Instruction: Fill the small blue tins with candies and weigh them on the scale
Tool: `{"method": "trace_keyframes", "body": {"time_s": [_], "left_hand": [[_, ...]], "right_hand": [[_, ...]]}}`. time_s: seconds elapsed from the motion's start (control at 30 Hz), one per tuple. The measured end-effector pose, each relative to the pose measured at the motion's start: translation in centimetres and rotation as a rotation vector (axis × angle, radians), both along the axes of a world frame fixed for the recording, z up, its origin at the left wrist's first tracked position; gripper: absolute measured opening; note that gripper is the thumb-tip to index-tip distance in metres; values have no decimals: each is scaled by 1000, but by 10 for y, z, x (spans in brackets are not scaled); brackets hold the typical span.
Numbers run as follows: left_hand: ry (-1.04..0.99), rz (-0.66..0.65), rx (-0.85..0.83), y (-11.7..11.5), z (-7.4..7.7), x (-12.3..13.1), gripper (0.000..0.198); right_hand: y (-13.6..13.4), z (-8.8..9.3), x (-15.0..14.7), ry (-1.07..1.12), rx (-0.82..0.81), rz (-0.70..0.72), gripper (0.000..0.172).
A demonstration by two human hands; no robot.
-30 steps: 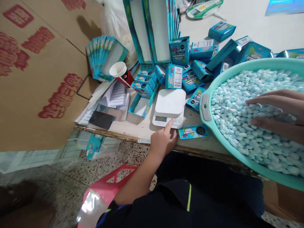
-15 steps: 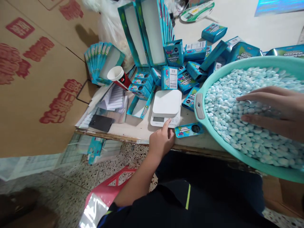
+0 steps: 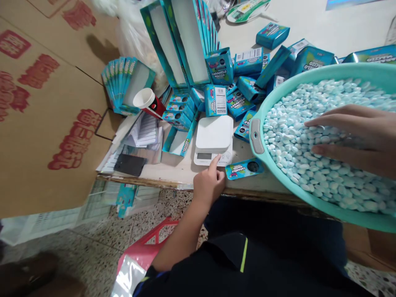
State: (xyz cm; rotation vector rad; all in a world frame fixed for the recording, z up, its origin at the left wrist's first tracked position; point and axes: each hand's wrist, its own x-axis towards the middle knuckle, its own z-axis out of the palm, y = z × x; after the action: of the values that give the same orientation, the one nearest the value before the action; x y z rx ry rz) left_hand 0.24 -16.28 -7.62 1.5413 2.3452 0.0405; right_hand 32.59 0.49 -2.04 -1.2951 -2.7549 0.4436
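Left grip [image 3: 209, 182] fingertip touches scale [image 3: 214, 135]; right grip [image 3: 355, 138] rests on candies [image 3: 291, 136]

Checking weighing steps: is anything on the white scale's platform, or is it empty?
Empty. The white scale has a bare top; the left hand only touches a fingertip to its front panel.

Speckled terrazzo floor [image 3: 93, 247], pale worktable [image 3: 173, 167] with worn wooden edge, red-printed cardboard [image 3: 46, 123] at left, red stool [image 3: 148, 243]
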Motion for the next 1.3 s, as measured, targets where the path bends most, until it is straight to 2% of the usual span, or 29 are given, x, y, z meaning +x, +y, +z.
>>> {"method": "trace_keyframes", "body": {"time_s": [0.17,0.33,0.47,0.6,0.8,1.07,1.17,1.23,1.3], "left_hand": [[-3,-55,92,-6,-9,-4,58],[44,-236,471,-19,-27,-12,49],[56,-400,724,-24,-32,-14,45],[58,-458,712,-24,-30,-14,46],[55,-446,670,-23,-28,-14,41],[31,-420,624,-24,-30,-16,42],[-47,-470,706,-25,-27,-19,55],[-203,-496,765,-24,-25,-15,70],[-418,-480,756,-20,-25,-5,88]], "right_hand": [[2,-1,0,4,-7,18,66],[1,3,-4,1,-60,-11,70],[-3,8,-10,5,-67,-47,74],[-5,12,-14,-2,-79,-53,72],[-8,14,-16,8,-75,-86,74],[-16,18,-27,-108,-37,-97,103],[-14,20,-30,-161,-80,-113,104],[-12,21,-33,-171,-95,-112,102],[-11,23,-35,-163,-95,-86,101]]}}
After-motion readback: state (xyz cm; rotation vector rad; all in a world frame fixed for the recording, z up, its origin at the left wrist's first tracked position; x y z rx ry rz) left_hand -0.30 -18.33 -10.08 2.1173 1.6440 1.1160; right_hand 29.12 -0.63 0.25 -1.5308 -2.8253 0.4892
